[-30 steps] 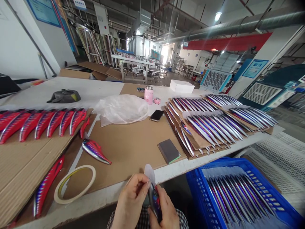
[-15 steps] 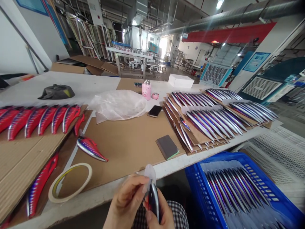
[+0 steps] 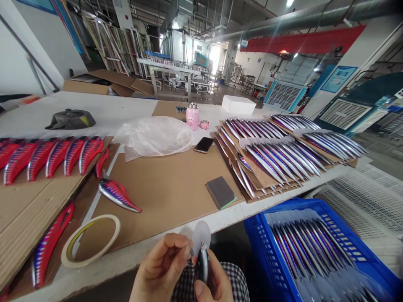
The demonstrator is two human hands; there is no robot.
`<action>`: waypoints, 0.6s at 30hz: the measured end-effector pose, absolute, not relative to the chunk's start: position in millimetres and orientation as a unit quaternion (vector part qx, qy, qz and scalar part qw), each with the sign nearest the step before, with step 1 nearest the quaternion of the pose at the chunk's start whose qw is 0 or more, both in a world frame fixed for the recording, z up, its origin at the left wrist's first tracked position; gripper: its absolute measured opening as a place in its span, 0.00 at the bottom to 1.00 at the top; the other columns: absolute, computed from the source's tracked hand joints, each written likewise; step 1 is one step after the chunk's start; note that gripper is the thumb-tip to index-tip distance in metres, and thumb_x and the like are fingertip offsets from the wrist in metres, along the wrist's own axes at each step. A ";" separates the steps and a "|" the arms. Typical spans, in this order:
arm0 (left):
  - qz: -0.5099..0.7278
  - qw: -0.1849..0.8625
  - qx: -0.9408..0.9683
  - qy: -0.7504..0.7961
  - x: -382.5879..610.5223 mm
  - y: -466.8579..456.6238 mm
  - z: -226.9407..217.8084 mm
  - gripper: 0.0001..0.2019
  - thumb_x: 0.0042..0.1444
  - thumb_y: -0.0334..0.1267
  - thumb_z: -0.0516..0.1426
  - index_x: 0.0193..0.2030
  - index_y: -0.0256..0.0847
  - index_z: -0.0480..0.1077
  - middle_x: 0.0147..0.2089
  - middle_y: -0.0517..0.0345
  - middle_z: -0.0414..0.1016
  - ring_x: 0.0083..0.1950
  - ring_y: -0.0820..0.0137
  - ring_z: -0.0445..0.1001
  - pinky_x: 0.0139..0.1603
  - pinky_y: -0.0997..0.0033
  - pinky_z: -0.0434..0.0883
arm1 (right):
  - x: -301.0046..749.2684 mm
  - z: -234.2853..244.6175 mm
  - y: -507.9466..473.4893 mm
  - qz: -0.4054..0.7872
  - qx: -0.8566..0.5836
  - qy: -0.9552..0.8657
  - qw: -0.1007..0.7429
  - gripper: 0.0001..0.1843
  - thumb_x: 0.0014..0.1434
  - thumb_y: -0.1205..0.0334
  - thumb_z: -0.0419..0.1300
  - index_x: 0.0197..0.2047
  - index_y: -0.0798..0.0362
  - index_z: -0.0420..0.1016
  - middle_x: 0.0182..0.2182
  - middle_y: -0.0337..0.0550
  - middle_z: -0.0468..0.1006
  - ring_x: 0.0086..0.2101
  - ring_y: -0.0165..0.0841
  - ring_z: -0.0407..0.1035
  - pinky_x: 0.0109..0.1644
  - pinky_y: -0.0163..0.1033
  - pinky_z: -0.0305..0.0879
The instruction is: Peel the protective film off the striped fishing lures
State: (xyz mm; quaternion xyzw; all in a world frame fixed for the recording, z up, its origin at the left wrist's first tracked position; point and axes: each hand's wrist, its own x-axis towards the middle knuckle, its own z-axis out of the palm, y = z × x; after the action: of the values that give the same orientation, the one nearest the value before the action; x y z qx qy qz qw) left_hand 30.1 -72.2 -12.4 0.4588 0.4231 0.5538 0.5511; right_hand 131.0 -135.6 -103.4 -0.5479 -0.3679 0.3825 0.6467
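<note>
One dark lure (image 3: 204,265) sits in the curled right hand (image 3: 218,280), short of the table edge (image 3: 227,217); the left hand (image 3: 162,265) bunches its fingers beside the lure's clear lip (image 3: 202,235), any hold unclear. Bare cardboard (image 3: 170,184) separates one red lure (image 3: 119,194) from one notebook (image 3: 220,192).

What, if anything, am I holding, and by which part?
Your right hand grips a dark, silvery lure by its body, below the clear lip. Your left hand is beside it; whether that holds anything can't be told.
</note>
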 end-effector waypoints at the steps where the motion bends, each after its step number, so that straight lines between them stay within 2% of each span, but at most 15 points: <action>1: 0.548 0.550 0.475 0.415 29.0 -71.5 -13.6 0.08 0.52 0.44 0.64 0.33 0.45 0.71 0.29 0.67 0.75 0.28 0.76 0.74 0.31 0.84 0.74 | 131.1 -104.0 -134.7 0.393 -0.538 -0.362 0.652 0.30 0.50 0.48 0.64 0.55 0.52 0.74 0.46 0.49 0.81 0.46 0.45 0.75 0.51 0.44 0.72; 6: 0.538 0.473 0.555 0.422 23.3 -67.8 -25.2 0.04 0.57 0.35 0.60 0.36 0.46 0.68 0.30 0.67 0.72 0.28 0.77 0.73 0.31 0.84 0.73 | 134.5 -106.1 -134.5 0.406 -0.538 -0.398 0.622 0.35 0.46 0.48 0.68 0.56 0.54 0.72 0.46 0.48 0.81 0.47 0.45 0.75 0.51 0.40 0.71; 9: 0.529 0.382 0.627 0.425 21.5 -66.2 -28.3 0.06 0.57 0.31 0.58 0.39 0.46 0.69 0.32 0.66 0.71 0.29 0.77 0.73 0.32 0.84 0.72 | 137.9 -107.2 -136.6 0.377 -0.568 -0.449 0.578 0.37 0.46 0.48 0.68 0.58 0.53 0.71 0.46 0.48 0.81 0.47 0.45 0.75 0.52 0.40 0.71; 13: 0.506 0.270 0.708 0.412 20.4 -65.0 -24.1 0.08 0.56 0.27 0.56 0.38 0.46 0.69 0.31 0.67 0.70 0.29 0.78 0.72 0.31 0.85 0.70 | 141.8 -106.5 -134.4 0.358 -0.567 -0.503 0.545 0.38 0.46 0.45 0.66 0.58 0.53 0.69 0.47 0.47 0.80 0.46 0.44 0.76 0.50 0.39 0.72; 18: 0.488 0.252 0.734 0.399 23.9 -70.5 -16.2 0.09 0.56 0.26 0.54 0.38 0.46 0.68 0.30 0.68 0.70 0.28 0.78 0.72 0.31 0.84 0.69 | 144.3 -99.0 -129.1 0.320 -0.564 -0.536 0.541 0.36 0.43 0.40 0.67 0.53 0.48 0.73 0.43 0.40 0.82 0.42 0.40 0.77 0.47 0.33 0.72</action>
State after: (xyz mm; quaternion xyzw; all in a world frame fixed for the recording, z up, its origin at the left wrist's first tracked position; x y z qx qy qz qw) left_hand 23.9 -70.5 -16.2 0.7344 0.3986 0.4882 0.2519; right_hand 144.3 -129.1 -99.0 -0.5637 -0.5356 0.3199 0.5413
